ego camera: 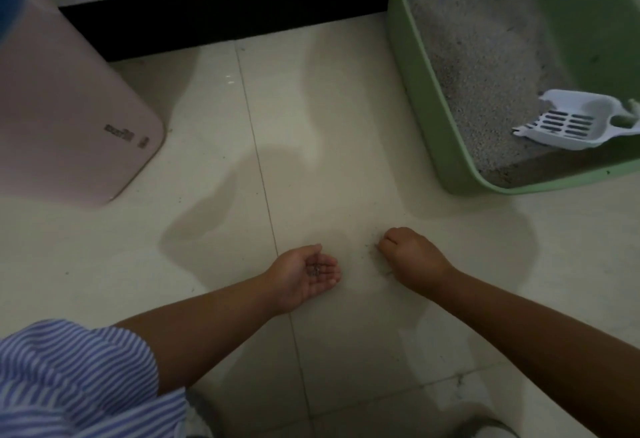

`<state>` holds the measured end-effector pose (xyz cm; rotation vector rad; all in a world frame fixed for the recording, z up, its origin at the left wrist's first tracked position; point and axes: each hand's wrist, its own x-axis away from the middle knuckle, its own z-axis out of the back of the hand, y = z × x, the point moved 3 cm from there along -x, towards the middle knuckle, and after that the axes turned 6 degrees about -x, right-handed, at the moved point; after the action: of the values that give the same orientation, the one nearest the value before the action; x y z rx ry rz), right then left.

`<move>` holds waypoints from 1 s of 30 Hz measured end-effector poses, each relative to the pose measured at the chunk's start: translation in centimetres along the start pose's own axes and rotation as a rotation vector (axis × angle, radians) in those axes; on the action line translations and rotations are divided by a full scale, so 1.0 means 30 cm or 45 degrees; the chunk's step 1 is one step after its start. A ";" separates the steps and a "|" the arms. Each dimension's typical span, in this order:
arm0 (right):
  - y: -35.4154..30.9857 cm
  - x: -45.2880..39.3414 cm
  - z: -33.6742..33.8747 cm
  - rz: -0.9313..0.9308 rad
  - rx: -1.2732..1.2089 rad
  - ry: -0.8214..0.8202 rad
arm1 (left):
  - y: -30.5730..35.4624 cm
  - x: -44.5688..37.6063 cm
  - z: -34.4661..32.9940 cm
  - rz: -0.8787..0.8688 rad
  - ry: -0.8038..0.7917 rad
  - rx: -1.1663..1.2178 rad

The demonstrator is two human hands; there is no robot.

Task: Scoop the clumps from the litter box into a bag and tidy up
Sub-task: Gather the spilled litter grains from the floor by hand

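- Striped sleeve [76,378]: near left corner of the view; bare forearms extend from it toward mid-floor.
- Left hand [306,273]: palm up, cupped just above the tiled floor [329,126]. It holds a small pile of stray grains [316,269]. The cup is shallow and half open; keep it level, as loose grains are likely to roll off if it tilts.
- Right hand [410,259]: knuckles up, fingertips [384,242] drawn together against the floor in a narrow pinch. Whether any grain is caught between them cannot be told.
- Scattered grains on the floor near the right hand: tiny, light, dry-looking. Judged hard to pinch singly; sweeping them together toward the cupped palm should work better.
- Litter box [415,67]: green, far right, well apart from both hands. Its litter [485,67] is banked toward the far side. No clumps can be distinguished at this range.
- Scoop [571,122]: white, slotted, lying on the litter at the box's near right. Stiff and light by appearance; take it by the handle, at the right frame edge.
- Pink bin [69,108]: far left. No bag is visible.
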<state>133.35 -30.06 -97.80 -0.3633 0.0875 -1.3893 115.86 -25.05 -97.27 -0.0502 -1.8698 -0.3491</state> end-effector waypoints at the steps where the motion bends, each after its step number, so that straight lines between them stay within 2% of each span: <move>1: -0.004 -0.002 0.005 0.020 0.023 -0.009 | 0.001 0.001 0.000 0.003 -0.003 0.007; 6: -0.021 -0.009 0.019 0.014 0.031 -0.084 | 0.017 0.010 -0.002 -0.013 -0.008 0.077; 8: -0.009 -0.012 0.006 -0.114 -0.153 -0.188 | 0.021 0.012 -0.001 -0.017 -0.013 0.088; 11: -0.009 -0.031 0.046 -0.368 -0.507 0.076 | 0.020 0.012 -0.002 -0.013 -0.035 0.118; 13: -0.077 -0.049 0.094 -0.266 -0.657 0.224 | 0.017 0.020 -0.005 -0.003 -0.049 0.143; 14: -0.123 -0.054 0.118 -0.166 -0.710 0.221 | 0.014 0.026 -0.009 0.001 -0.054 0.146; 16: -0.184 -0.048 0.139 -0.025 -0.787 0.090 | 0.006 0.036 -0.018 0.002 -0.076 0.148; 17: -0.188 -0.041 0.147 -0.013 -0.810 0.039 | 0.000 0.042 -0.024 0.011 -0.093 0.150; 19: -0.147 -0.028 0.157 -0.085 -0.839 0.096 | -0.012 0.051 -0.027 0.038 -0.107 0.148; 22: -0.018 -0.012 0.146 -0.347 -0.758 0.191 | -0.030 0.059 -0.007 0.049 -0.070 0.142; 24: 0.040 -0.007 0.111 -0.387 -0.563 0.117 | -0.042 0.063 0.014 0.056 -0.040 0.132; 27: 0.035 -0.010 0.066 -0.191 -0.332 0.032 | -0.045 0.061 0.041 0.054 -0.006 0.105; 30: -0.013 -0.027 0.034 -0.007 -0.266 0.029 | -0.036 0.055 0.055 0.036 0.029 0.101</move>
<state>133.09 -29.14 -96.85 -0.5220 0.2518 -1.3935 113.57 -25.88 -96.44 -0.0189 -1.8566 -0.2551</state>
